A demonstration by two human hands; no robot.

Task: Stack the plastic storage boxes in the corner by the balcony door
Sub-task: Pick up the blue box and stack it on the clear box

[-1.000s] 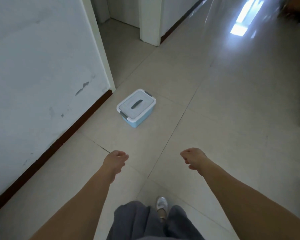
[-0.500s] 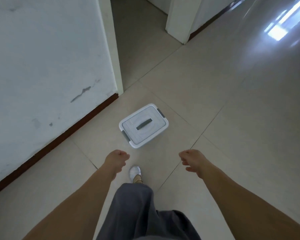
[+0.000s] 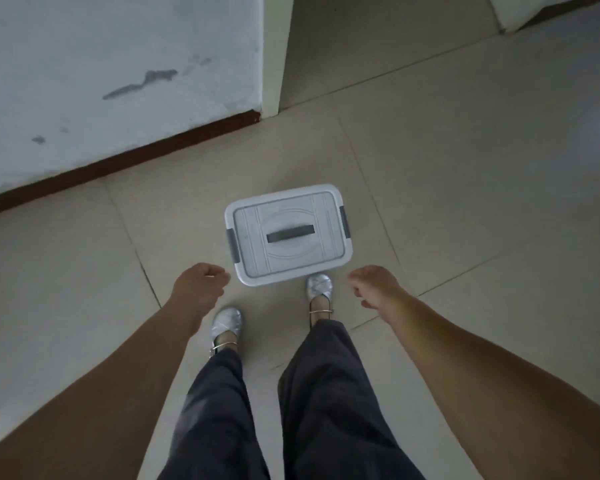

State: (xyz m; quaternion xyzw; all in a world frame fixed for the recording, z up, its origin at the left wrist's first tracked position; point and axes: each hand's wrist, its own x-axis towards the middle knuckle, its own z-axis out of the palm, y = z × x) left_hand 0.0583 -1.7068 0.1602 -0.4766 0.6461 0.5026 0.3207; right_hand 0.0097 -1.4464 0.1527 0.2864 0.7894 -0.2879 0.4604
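Note:
A small plastic storage box [image 3: 288, 216] with a white lid, a grey top handle and grey side clips stands on the tiled floor right in front of my feet. My left hand [image 3: 198, 289] hovers just off the box's near left corner, fingers loosely curled, holding nothing. My right hand [image 3: 374, 285] hangs at the near right corner, also loosely curled and empty. Neither hand touches the box.
A white wall [image 3: 118, 74] with a dark brown skirting runs along the left and ends at a corner post [image 3: 274, 53]; a passage opens behind it. My silver shoes [image 3: 319, 289] stand against the box's near edge. Bare tiles stretch to the right.
I have walked up to the box: it went from about a step ahead to directly under me, seen from above. Both hands stayed curled and came down beside its near corners.

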